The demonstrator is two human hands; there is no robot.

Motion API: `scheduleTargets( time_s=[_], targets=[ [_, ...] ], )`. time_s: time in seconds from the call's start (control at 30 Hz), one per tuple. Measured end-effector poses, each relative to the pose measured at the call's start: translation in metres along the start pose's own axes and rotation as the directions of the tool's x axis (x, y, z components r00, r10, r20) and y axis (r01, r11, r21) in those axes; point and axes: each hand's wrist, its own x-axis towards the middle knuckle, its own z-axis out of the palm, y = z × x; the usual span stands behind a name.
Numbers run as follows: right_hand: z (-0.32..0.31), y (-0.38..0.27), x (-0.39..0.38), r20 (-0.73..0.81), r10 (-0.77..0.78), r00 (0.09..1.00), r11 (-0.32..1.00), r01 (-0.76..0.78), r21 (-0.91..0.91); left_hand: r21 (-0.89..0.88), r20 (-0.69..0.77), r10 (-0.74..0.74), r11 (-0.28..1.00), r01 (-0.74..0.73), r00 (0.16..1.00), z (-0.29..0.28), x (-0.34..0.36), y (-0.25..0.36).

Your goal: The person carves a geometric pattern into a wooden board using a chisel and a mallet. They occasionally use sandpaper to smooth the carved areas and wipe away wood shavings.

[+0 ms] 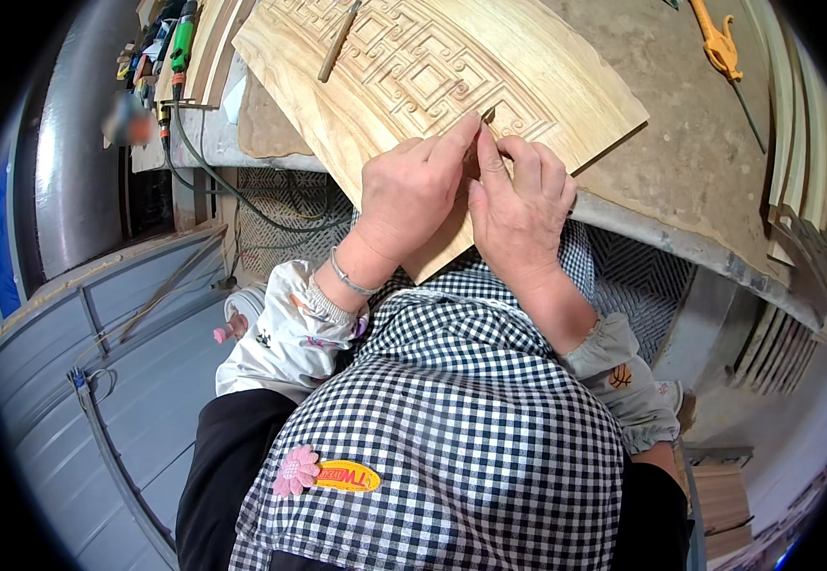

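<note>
A pale wooden board [580, 100] with a carved relief of square, maze-like lines lies aslant on the bench and juts past its near edge. Over the lower end of the carving, my left hand [411, 190] and my right hand [525, 205] meet at the fingertips. Both are closed, with thumbs and forefingers pinched together. A small dark, pointed piece [488, 114] sticks out between them; its kind cannot be told, and the fingers hide the rest. Farther up the board rests a slim brown rod-like tool [339, 43], touched by neither hand.
The worn brown bench top [680, 181] extends to the right, bearing a yellow-orange handled tool [718, 48] with a thin dark shaft. At the far left are a green corded hand tool [183, 43] and wood strips [218, 48]. Its cable [185, 143] droops over the edge. Long curved strips [799, 133] stand at right.
</note>
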Motion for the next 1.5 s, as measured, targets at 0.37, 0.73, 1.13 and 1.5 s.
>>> scheduleTargets(
  time_s=[0.37, 0.73, 1.13, 1.5],
  targets=[
    [-0.001, 0.003, -0.001, 0.008, -0.014, 1.0, 1.0, 0.014, 0.004, 0.005, -0.024, 0.027, 1.0, -0.027, 0.999, 0.003, -0.002, -0.002],
    [0.005, 0.003, -0.002, -0.01, -0.011, 1.0, 0.999, 0.011, -0.032, -0.054, -0.016, -0.021, 0.998, 0.02, 1.0, 0.008, -0.002, 0.001],
    [0.0, 0.002, -0.001, -0.001, 0.006, 1.0, 1.0, -0.006, -0.015, -0.386, 0.075, -0.205, 0.896, 0.218, 0.976, 0.013, -0.004, -0.011],
    [0.0, 0.003, -0.001, 0.0, 0.008, 1.0, 1.0, -0.008, -0.008, -0.004, -0.066, 0.045, 0.999, -0.046, 0.997, 0.01, 0.0, -0.001]
  ],
)
